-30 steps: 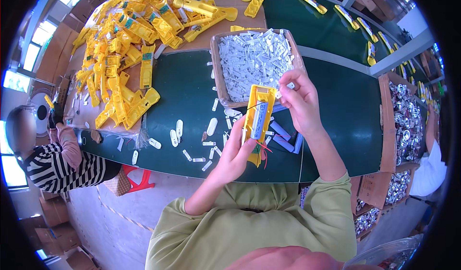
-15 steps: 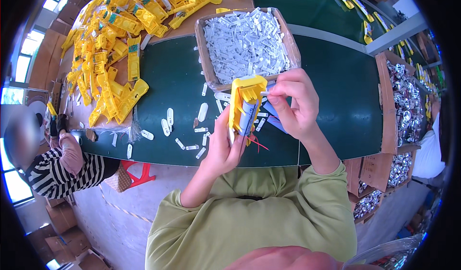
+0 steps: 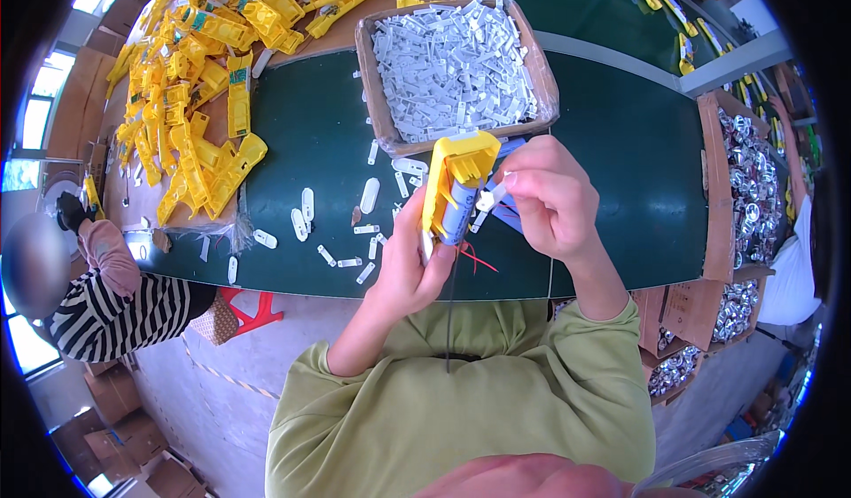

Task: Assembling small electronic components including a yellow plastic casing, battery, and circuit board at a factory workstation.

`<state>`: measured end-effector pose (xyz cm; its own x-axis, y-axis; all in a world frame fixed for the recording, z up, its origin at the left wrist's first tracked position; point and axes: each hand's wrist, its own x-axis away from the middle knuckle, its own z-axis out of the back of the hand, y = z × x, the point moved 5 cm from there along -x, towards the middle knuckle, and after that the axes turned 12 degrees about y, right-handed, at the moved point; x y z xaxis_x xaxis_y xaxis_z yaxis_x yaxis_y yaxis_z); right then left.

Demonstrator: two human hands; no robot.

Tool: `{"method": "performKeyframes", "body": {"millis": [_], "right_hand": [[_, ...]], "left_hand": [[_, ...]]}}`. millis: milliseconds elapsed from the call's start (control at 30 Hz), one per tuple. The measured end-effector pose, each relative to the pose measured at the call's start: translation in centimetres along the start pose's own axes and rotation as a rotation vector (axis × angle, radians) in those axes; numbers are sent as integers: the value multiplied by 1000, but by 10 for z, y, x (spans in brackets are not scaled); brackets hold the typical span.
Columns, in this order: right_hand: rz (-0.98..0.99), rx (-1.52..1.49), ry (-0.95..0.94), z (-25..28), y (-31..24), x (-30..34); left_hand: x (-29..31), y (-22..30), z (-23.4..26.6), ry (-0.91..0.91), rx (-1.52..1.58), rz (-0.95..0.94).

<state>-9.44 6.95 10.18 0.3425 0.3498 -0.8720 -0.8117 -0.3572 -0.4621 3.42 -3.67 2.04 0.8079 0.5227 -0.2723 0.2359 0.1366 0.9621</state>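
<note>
My left hand (image 3: 409, 259) is closed around a yellow plastic housing (image 3: 434, 192), held upright above the green table. A blue cylindrical battery (image 3: 458, 214) sits inside the housing, and a thin red wire (image 3: 479, 260) sticks out below it. Between the thumb and fingers of my right hand (image 3: 557, 201) is a small white plastic piece (image 3: 488, 198), just right of the battery. Whether that piece touches the housing I cannot tell. More blue cylinders (image 3: 508, 217) lie behind my right hand, partly hidden.
Beyond my hands stands a carton (image 3: 390, 139) full of small white plastic parts. Yellow housings (image 3: 191, 126) are heaped at the left, and loose white pieces (image 3: 370, 195) lie on the table. Boxes of shiny metal parts (image 3: 745, 188) stand right. A co-worker (image 3: 106, 294) is at the far left.
The white piece has turned and come lower, with more of it showing beside the battery. My left hand keeps its hold on the housing. The co-worker's arm has moved up.
</note>
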Motion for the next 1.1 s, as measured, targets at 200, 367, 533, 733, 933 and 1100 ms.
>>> {"method": "performKeyframes", "body": {"millis": [200, 367, 533, 733, 933, 1100], "right_hand": [[-90, 13, 18, 6, -4, -4], [-391, -55, 78, 3, 12, 3], [-322, 28, 71, -2, 9, 8], [-199, 304, 41, -3, 9, -4], [-192, 305, -101, -9, 11, 4], [-78, 273, -30, -6, 12, 8]], "left_hand": [[1, 3, -4, -13, -133, -58], [-2, 8, -4, -52, -257, -106], [3, -3, -2, -9, -115, -10], [-2, -1, -5, -5, -100, 84], [-3, -1, -5, 14, -57, 171], [-5, 2, -9, 3, -41, 108]]}}
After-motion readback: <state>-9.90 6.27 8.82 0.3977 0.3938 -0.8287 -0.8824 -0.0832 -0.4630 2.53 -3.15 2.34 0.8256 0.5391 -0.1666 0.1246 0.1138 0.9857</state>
